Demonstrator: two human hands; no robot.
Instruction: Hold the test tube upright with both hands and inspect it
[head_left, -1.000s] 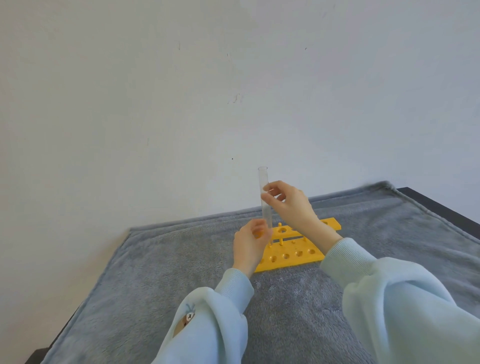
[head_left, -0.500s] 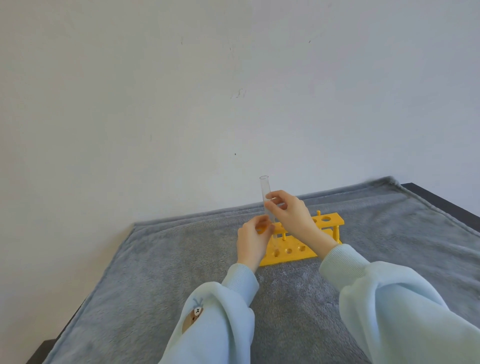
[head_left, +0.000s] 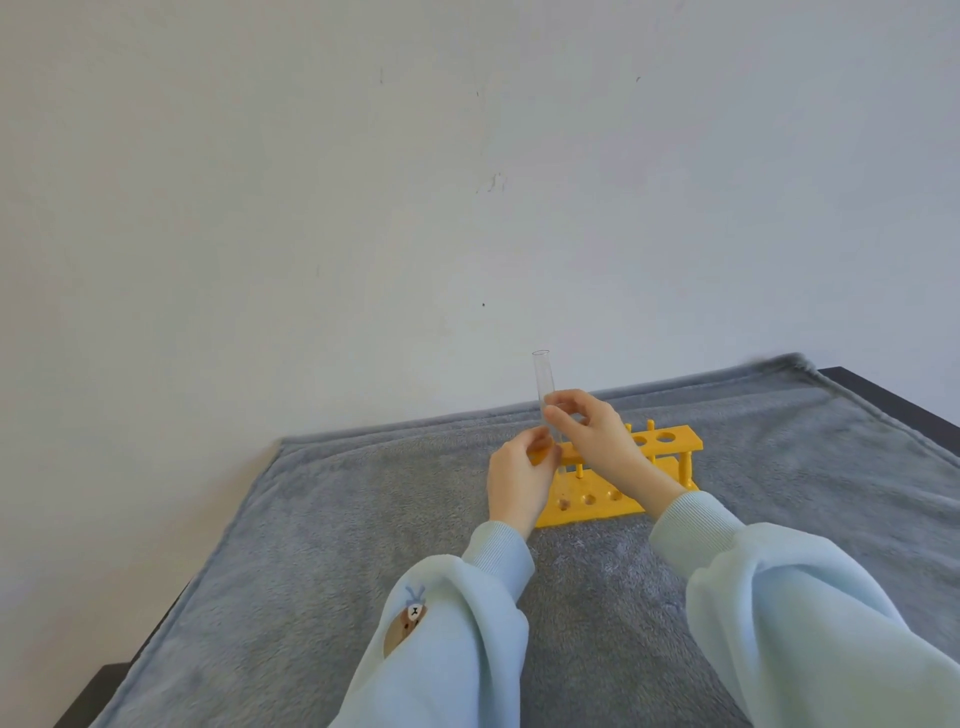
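Observation:
A yellow plastic test tube rack (head_left: 670, 440) stands on a grey fleece blanket (head_left: 322, 545). My right hand (head_left: 592, 436) pinches a clear glass test tube (head_left: 543, 379) between thumb and fingers, upright, over the rack's left end. The tube's lower part passes down by the rack's top plate, hidden partly by my fingers. My left hand (head_left: 519, 480) grips the rack's left end, fingers curled round the top plate. Both arms wear pale blue sleeves.
The blanket covers a dark table whose edge (head_left: 893, 400) shows at the right and at the lower left. A plain white wall (head_left: 415, 208) rises right behind the blanket. The rack has several open holes in its top and base plates.
The tube has come down lower toward the rack's left end in my right hand. My left hand keeps its grip on the rack. The view has shifted slightly.

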